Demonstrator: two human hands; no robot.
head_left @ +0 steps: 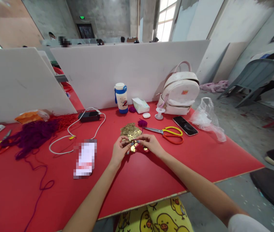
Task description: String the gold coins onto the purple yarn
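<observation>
Both hands meet over the red table, close to a pile of gold coins (130,129) with holes in their middles. My left hand (120,149) is closed, its thumb and fingers pinching the edge of a coin (132,141). From the other side my right hand (151,145) is closed in a pinch at the same coin. A strand of purple yarn runs down towards my fingers from a small purple yarn ball (142,123). A few loose coins lie just beneath the hands. Scissors (169,132) with yellow and orange handles lie to the right of the pile.
On the red table (137,193) a phone (85,158) lies left, near a cabled power bank (89,116) and purple yarn (36,133). A bottle (122,98), tissue pack (140,105), spool (160,113), backpack (181,91), dark phone (185,125) and plastic bag (208,119) stand behind and right.
</observation>
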